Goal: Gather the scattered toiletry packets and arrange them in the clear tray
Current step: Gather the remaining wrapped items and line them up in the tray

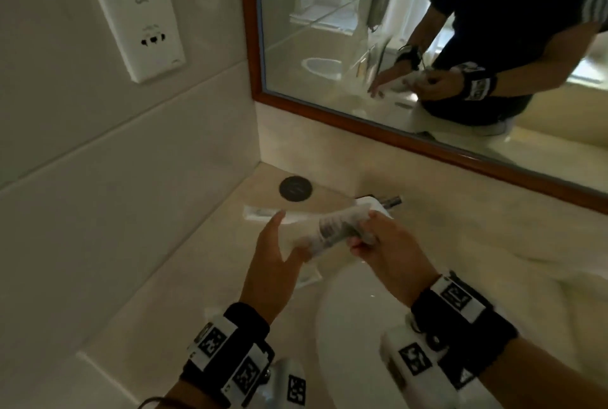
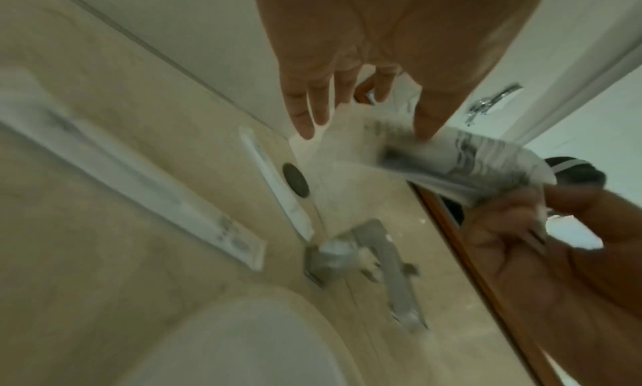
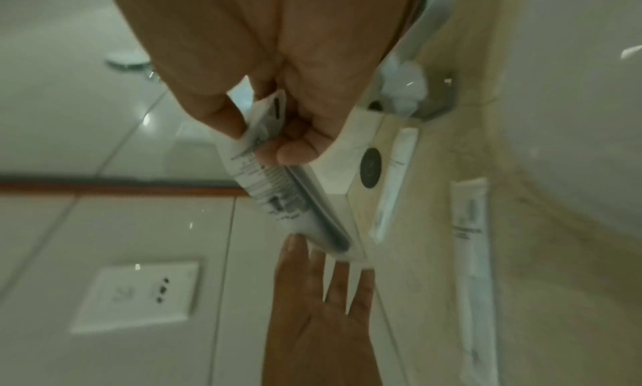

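The gathering step was in hand. The right hand (image 1: 388, 247) pinched a bundle of white packets (image 1: 335, 227) above the desk (image 1: 184, 283), near the sink (image 1: 355, 326). The left hand (image 1: 273, 263) was spread flat, its fingertips (image 3: 295, 243) touching the bundle's free end. Two long packets (image 3: 469, 254) lay on the desk beside the sink. The clear tray (image 2: 354, 155) stood in the corner. Next, probably, squaring the bundle and collecting those two.
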